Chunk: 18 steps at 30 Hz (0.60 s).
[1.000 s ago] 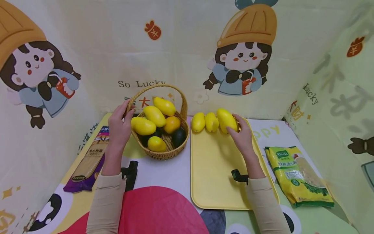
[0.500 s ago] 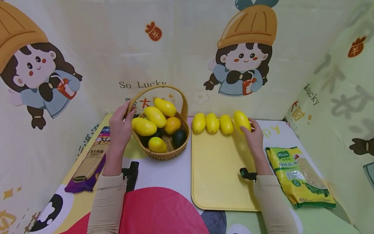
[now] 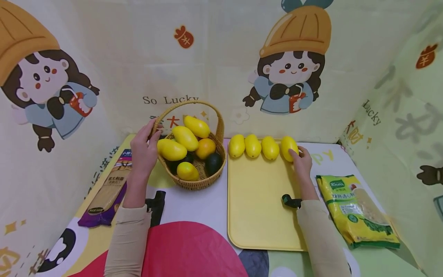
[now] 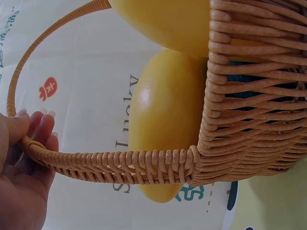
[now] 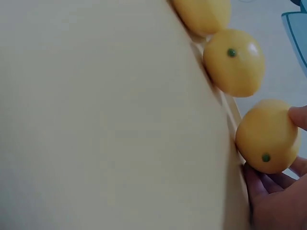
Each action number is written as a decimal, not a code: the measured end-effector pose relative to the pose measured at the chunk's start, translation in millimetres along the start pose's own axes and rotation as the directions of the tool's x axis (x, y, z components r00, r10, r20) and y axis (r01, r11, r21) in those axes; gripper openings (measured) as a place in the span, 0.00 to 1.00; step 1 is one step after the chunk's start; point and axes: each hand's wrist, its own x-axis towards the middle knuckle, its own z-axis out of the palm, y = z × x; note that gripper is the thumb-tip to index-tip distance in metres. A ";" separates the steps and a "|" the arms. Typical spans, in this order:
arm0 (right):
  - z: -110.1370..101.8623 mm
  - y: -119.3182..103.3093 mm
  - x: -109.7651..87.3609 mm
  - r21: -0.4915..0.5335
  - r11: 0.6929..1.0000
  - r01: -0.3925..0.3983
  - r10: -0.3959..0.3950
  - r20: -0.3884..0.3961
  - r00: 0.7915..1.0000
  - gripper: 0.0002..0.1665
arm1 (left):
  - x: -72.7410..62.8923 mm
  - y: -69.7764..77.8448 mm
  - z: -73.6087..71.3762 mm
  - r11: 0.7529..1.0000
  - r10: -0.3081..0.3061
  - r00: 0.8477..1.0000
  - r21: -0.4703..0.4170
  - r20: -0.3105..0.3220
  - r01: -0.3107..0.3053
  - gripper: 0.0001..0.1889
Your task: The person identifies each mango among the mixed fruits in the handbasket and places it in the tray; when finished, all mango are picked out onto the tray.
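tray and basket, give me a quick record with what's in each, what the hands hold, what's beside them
Tray: yellow, four yellow fruits in a row along its far edge
Basket: wicker, upright; yellow fruits, an orange fruit, dark fruits
Left hand: holds the handle
Right hand: grips the rightmost fruit in the row
Left of basket: pasta pack
Right of tray: green-and-yellow bag

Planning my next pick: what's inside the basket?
In the basket: three long yellow fruits, a smaller yellow one, an orange fruit and a dark fruit. More dark surface shows, mostly covered by the long ones; whatever lies beneath can't be seen.
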 end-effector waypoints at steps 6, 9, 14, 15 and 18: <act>6.4 1.5 4.3 -0.012 1.000 -0.006 0.006 -0.005 1.000 0.41 | 0.0 -1.1 1.9 1.000 -0.009 1.000 -0.022 0.016 0.009 0.23; 7.7 1.3 2.4 -0.026 1.000 -0.014 0.015 0.024 1.000 0.43 | -0.5 -1.0 2.0 1.000 -0.012 1.000 -0.024 0.026 0.013 0.23; 10.6 -2.4 0.6 -0.024 1.000 -0.003 0.004 0.042 0.999 0.43 | -0.5 0.0 -0.3 1.000 -0.017 1.000 -0.022 0.015 0.018 0.23; 11.1 -3.3 0.8 -0.021 1.000 -0.004 0.005 0.038 0.999 0.42 | -0.3 -0.1 -0.8 1.000 -0.016 1.000 -0.025 0.013 0.017 0.23; 9.9 -3.4 0.8 -0.018 1.000 -0.003 0.003 0.026 1.000 0.41 | -0.9 0.4 -0.2 1.000 -0.014 1.000 -0.025 0.014 0.014 0.23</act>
